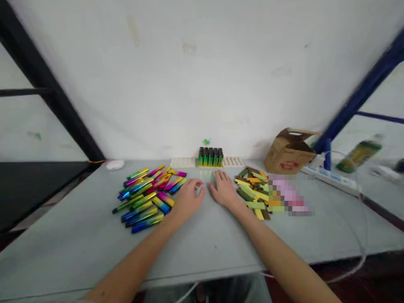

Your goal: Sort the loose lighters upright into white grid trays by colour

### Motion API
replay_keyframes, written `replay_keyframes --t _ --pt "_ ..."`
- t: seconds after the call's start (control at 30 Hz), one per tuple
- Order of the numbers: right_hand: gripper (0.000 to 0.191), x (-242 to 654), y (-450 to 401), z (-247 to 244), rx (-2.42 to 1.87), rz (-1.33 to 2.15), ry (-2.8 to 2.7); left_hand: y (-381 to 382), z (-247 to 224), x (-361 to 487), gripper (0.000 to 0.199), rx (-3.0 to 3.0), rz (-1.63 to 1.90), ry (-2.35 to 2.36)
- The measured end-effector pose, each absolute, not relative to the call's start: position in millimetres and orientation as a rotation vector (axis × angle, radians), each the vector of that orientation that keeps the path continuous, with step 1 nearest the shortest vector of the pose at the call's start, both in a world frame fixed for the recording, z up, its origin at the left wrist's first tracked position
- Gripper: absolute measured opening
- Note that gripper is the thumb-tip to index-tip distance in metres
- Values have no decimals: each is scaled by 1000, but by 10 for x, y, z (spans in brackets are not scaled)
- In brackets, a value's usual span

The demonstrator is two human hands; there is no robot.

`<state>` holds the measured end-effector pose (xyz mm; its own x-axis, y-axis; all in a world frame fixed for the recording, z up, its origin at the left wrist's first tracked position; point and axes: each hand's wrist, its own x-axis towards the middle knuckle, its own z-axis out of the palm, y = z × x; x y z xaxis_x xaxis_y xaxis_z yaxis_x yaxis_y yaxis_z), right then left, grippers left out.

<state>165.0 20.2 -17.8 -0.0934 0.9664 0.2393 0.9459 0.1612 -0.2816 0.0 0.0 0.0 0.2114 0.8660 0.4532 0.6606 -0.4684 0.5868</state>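
Tubes [143, 200] lie left of the frame's centre, strips [246, 192] right of it; between, our left hand [190, 195] curls narrow, contents unclear, our right hand [224, 190] stretches open. We'd best avoid nudging either pile.

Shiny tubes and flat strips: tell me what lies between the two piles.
The head view shows the left hand and right hand there, with grey tabletop between the two.

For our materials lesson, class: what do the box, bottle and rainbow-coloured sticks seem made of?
Box: cardboard, dull brown with folded flaps.
Bottle: probably smooth plastic with a see-through top; blur leaves glass possible.
Sticks: glossy, perhaps metal or coated plastic; bright highlights show shine only.
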Motion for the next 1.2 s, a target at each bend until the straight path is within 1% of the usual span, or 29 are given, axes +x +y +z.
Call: replay_keyframes --t 0.13,0.4,0.67,1.13,1.2 --pt "62 1687 265 -177 -1885 66 -2028 -4 -24 25 13 2288 1088 1395" --pt "63 1677 331 -184 -1928 37 -1999 -10 -46 44 14 2317 1062 1359" --pt "59 1675 354 -159 -1953 10 -1968 -40 -26 48 12 2326 1048 1356" --pt "59 1671 366 -101 -1980 -28 -1965 -44 -27 45 14 2340 1017 1339" --pt "57 1673 351 -89 -1974 -40 -1972 -39 -24 39 14 2339 1023 1340"
